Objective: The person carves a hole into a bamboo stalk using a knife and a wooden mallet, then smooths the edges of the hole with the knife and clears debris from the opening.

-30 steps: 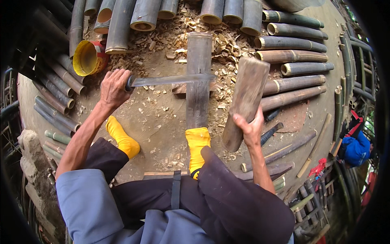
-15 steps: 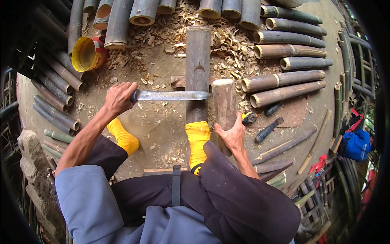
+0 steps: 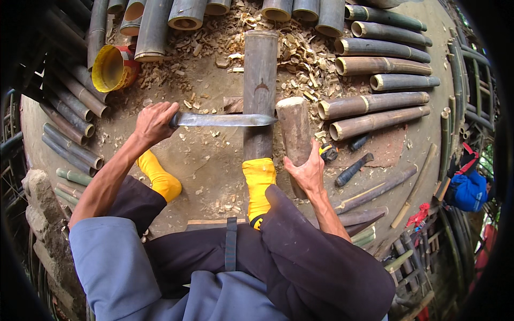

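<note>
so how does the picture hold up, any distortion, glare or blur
Head view: black corners, and bamboo poles near the right rim look bowed by the fisheye; head view: pale sheen along the knife in the left hand; head view: wooden block in the right hand fairly sharp, upper left very dark.
</note>
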A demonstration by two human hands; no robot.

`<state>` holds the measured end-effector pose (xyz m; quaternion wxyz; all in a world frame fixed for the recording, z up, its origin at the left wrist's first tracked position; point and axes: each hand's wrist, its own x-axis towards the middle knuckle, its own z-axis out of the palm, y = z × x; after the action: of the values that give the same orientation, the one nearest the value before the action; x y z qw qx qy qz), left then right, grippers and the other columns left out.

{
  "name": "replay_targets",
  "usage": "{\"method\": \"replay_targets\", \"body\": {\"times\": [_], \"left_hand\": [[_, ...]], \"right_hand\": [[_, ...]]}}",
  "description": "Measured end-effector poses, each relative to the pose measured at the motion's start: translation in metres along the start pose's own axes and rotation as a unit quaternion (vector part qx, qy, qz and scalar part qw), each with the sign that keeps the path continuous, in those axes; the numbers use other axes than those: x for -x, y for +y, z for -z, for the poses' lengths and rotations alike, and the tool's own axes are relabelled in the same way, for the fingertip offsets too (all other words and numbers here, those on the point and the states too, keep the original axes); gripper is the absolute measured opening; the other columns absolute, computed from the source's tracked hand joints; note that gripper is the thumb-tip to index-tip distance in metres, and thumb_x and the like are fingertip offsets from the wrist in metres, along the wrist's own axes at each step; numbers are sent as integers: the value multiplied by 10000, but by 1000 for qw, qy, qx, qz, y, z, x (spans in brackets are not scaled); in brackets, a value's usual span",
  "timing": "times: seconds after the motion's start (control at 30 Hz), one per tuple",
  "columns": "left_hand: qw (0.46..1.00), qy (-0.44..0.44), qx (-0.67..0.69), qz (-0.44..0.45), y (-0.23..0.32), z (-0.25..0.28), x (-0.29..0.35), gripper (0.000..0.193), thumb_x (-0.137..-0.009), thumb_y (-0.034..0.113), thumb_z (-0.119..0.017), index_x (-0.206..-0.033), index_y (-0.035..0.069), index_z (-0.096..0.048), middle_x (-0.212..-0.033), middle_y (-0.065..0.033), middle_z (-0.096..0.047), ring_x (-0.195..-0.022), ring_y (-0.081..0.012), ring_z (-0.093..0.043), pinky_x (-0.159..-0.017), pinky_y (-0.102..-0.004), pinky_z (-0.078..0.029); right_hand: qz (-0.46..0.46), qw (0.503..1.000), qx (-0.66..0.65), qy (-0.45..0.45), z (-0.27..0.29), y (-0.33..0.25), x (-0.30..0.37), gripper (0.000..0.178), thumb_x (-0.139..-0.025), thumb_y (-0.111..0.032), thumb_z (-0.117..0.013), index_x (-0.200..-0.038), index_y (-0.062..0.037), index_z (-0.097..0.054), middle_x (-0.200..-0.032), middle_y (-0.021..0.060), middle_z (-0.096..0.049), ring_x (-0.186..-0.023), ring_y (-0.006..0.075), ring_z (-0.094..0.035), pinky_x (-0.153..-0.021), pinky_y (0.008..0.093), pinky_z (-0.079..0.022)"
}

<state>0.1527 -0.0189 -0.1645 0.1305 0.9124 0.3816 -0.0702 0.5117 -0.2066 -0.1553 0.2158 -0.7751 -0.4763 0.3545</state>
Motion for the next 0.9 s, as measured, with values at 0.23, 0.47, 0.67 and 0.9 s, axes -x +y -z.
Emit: {"method": "replay_targets", "body": {"times": [0.23, 0.47, 0.67, 0.9], "left_hand": [[1000, 2, 11, -1, 1, 0, 0, 284, -683, 147, -647, -890, 108, -456, -709, -74, -522, -690, -276, -589, -585, -402, -481], [1000, -3, 22, 1, 3, 0, 1, 262, -685, 129, -637, -875, 102, -458, -701, -83, -518, -679, -291, -584, -578, -413, -475], [997, -69, 46, 7, 1, 4, -8, 256, -671, 59, -596, -883, 77, -455, -728, -118, -551, -686, -352, -578, -567, -454, -454], [997, -69, 25, -2, -4, 6, -13, 277, -647, 49, -608, -870, 64, -445, -732, -133, -549, -690, -365, -568, -574, -466, -444]], "right_hand": [[1, 1000, -11, -9, 4, -1, -4, 832, -645, -235, -781, -1269, 98, -342, -1089, 292, -558, -978, 376, -601, -851, 397, -485], [26, 1000, -8, -1, 5, 1, -5, 770, -655, -215, -769, -1251, 39, -353, -1026, 286, -587, -936, 402, -611, -810, 420, -498], [67, 995, 69, -32, 22, 9, -12, 797, -625, -215, -772, -1265, 31, -365, -1007, 262, -596, -916, 402, -611, -814, 424, -506], [644, 736, 144, -148, 80, -40, -55, 513, -591, -184, -723, -1057, -32, -571, -880, 131, -581, -764, 272, -604, -615, 361, -518]]}}
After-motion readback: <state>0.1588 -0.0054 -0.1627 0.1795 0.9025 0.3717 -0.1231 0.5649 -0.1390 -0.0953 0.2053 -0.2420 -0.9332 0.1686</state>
